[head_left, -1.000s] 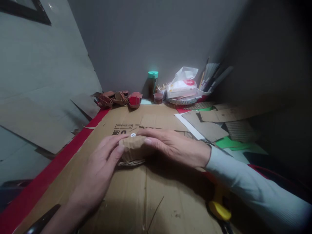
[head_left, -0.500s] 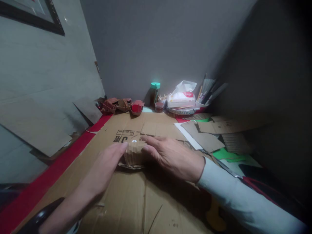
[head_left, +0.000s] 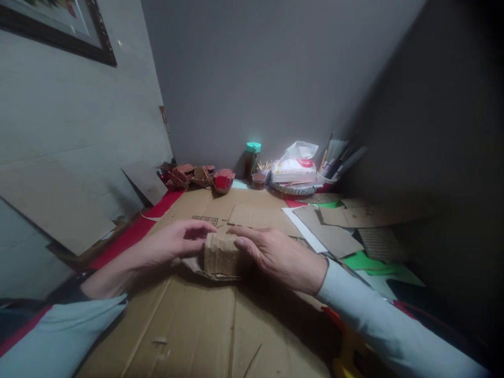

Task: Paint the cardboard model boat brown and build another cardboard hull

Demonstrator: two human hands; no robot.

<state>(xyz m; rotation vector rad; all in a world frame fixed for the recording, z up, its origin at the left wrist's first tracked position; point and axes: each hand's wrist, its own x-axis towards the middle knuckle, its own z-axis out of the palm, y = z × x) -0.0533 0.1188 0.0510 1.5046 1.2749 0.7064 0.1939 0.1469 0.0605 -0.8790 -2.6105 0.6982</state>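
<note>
**Close in front of you, a small, brown, ridged cardboard block [head_left: 221, 254] is asking for a light grip**

Your right hand [head_left: 283, 260] is holding the block's right end, thumb on the near side, forefinger behind. Your left hand [head_left: 179, 241] is curving around the left end, thumb and forefinger parted; whether they are gripping it, you cannot tell. The block is probably weighing very little, its papery skin hardly slipping; its walls are likely feeling stiff along the ribs but yielding under a hard pinch, so spreading your fingers over both ends is looking safest. Beneath the block, a large, printed brown cardboard sheet [head_left: 189, 325] is covering a red surface [head_left: 125, 239]. To the right, tan cardboard scraps [head_left: 328, 231] are lying by a green sheet [head_left: 368, 262]. Beyond, a turquoise-lidded bottle [head_left: 253, 157] and a white tissue packet [head_left: 294, 167] are sitting before a plain grey wall [head_left: 255, 79].
</note>
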